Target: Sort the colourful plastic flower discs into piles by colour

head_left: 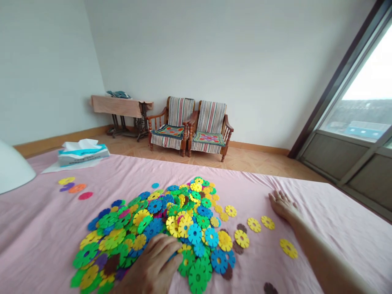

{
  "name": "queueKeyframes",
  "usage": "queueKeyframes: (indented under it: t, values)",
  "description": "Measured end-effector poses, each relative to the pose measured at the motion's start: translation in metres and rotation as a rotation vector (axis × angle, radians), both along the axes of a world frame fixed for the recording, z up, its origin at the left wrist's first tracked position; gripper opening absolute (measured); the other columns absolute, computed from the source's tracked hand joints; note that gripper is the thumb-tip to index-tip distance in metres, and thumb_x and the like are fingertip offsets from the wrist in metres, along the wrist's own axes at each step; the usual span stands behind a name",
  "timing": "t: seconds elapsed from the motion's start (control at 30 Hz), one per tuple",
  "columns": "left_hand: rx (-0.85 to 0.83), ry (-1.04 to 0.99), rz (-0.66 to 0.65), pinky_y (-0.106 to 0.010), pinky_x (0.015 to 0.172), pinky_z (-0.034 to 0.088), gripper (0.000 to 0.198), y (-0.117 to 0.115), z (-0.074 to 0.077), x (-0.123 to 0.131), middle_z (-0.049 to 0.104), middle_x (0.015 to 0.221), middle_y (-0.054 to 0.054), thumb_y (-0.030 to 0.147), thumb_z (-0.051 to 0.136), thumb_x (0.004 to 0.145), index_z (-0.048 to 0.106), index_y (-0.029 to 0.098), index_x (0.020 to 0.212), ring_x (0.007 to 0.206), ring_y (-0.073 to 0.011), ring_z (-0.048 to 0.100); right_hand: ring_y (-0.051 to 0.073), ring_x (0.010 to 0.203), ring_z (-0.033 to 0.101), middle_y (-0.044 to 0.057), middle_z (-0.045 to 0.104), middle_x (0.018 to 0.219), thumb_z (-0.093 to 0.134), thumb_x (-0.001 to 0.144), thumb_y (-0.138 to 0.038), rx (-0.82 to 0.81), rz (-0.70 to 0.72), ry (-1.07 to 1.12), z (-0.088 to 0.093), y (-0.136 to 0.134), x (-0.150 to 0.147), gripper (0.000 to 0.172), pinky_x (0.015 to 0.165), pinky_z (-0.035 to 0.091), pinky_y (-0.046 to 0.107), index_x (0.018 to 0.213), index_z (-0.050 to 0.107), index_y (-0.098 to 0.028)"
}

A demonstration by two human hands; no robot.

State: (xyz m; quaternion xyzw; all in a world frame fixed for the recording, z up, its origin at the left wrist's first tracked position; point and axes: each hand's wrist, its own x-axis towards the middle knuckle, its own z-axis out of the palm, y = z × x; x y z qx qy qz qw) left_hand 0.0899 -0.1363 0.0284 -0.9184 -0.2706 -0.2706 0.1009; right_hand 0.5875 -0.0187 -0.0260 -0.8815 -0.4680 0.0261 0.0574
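Observation:
A heap of flat plastic flower-shaped discs (159,228) in green, blue, yellow and other colours lies on the pink cloth (337,212). My left hand (154,263) rests palm down on the near edge of the heap, fingers stretched over the discs and holding nothing I can see. My right hand (283,205) lies flat on the cloth to the right of the heap, fingers extended, beside loose yellow discs (268,222). Several separate discs (75,188) in yellow, purple, orange and pink sit in a row at the far left.
A tissue box (82,153) stands at the cloth's far left edge. A white rounded object (12,169) juts in at the left border. Beyond are two wooden armchairs (190,126), a covered sewing table (122,108) and a large window (361,106) at right.

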Motion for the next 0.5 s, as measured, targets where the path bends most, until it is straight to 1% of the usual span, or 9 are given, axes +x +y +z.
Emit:
queueKeyframes:
  t: [0.1, 0.17, 0.23, 0.3, 0.4, 0.5]
  values:
    - [0.013, -0.007, -0.009, -0.033, 0.096, 0.044, 0.035, 0.000, 0.004, 0.002, 0.064, 0.106, -0.001, 0.003, 0.041, 0.084, 0.063, 0.022, 0.105, 0.103, -0.0170, 0.054, 0.026, 0.140, 0.024, 0.016, 0.026, 0.153, 0.013, 0.091, -0.050, 0.032, -0.088, -0.011, 0.002, -0.008, 0.005, 0.072, 0.112, 0.019, 0.047, 0.147, 0.025, -0.007]
    - [0.028, -0.029, -0.009, -0.032, 0.096, 0.043, 0.035, 0.000, 0.005, 0.003, 0.064, 0.105, -0.001, 0.003, 0.040, 0.086, 0.063, 0.023, 0.104, 0.102, -0.0164, 0.054, 0.032, 0.139, 0.026, 0.023, 0.029, 0.150, 0.012, 0.090, -0.053, 0.057, -0.200, -0.028, 0.001, -0.012, 0.006, 0.078, 0.110, 0.019, 0.051, 0.145, 0.026, 0.000]
    - [0.050, -0.048, -0.008, -0.031, 0.097, 0.041, 0.035, 0.001, 0.006, 0.005, 0.064, 0.105, 0.000, 0.004, 0.039, 0.087, 0.064, 0.022, 0.103, 0.102, -0.0157, 0.054, 0.037, 0.138, 0.023, 0.028, 0.027, 0.148, 0.014, 0.088, -0.058, 0.068, -0.304, -0.044, -0.002, -0.018, 0.007, 0.084, 0.108, 0.018, 0.057, 0.143, 0.028, 0.004]
    - [0.077, -0.057, -0.014, -0.028, 0.098, 0.039, 0.033, 0.001, 0.008, 0.005, 0.064, 0.104, 0.000, 0.005, 0.040, 0.088, 0.064, 0.022, 0.102, 0.103, -0.0149, 0.053, 0.036, 0.140, 0.019, 0.027, 0.023, 0.150, 0.015, 0.086, -0.060, 0.078, -0.337, -0.045, -0.006, -0.026, 0.012, 0.087, 0.109, 0.016, 0.056, 0.144, 0.028, 0.003]
    - [0.093, -0.056, -0.011, -0.025, 0.099, 0.037, 0.031, 0.002, 0.010, 0.004, 0.065, 0.103, 0.001, 0.007, 0.043, 0.087, 0.065, 0.023, 0.101, 0.103, -0.0138, 0.053, 0.030, 0.143, 0.014, 0.020, 0.019, 0.154, 0.011, 0.087, -0.061, 0.079, -0.295, -0.027, -0.011, -0.036, 0.023, 0.086, 0.112, 0.013, 0.050, 0.146, 0.024, 0.000]
    - [0.086, -0.026, -0.007, -0.025, 0.098, 0.040, 0.035, 0.003, 0.009, 0.003, 0.065, 0.103, 0.000, 0.004, 0.044, 0.084, 0.065, 0.023, 0.104, 0.102, -0.0146, 0.054, 0.028, 0.143, 0.012, 0.018, 0.016, 0.155, 0.011, 0.087, -0.059, 0.075, -0.259, -0.017, -0.008, -0.044, 0.031, 0.085, 0.114, 0.011, 0.049, 0.146, 0.022, 0.000]
